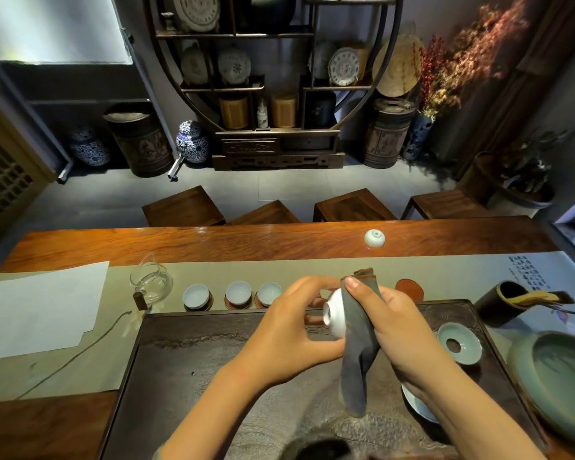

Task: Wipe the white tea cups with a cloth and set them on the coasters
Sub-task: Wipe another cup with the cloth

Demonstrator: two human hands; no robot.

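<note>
My left hand (292,323) grips a white tea cup (334,314) tipped on its side above the dark tea tray (186,360). My right hand (395,323) presses a grey cloth (359,353) against the cup, and the cloth hangs down below it. Three white cups (196,295) (238,292) (269,292) stand upright on brown coasters in a row behind the tray. A bare red-brown coaster (409,288) lies to the right of my hands. Another white cup (374,238) sits upside down far back on the wooden table.
A glass pitcher (151,280) and white paper sheets (40,310) lie at left. A celadon saucer (458,346), a large green bowl (558,383) and a dark tool holder (502,303) are at right. A pale dish (419,406) shows under my right wrist.
</note>
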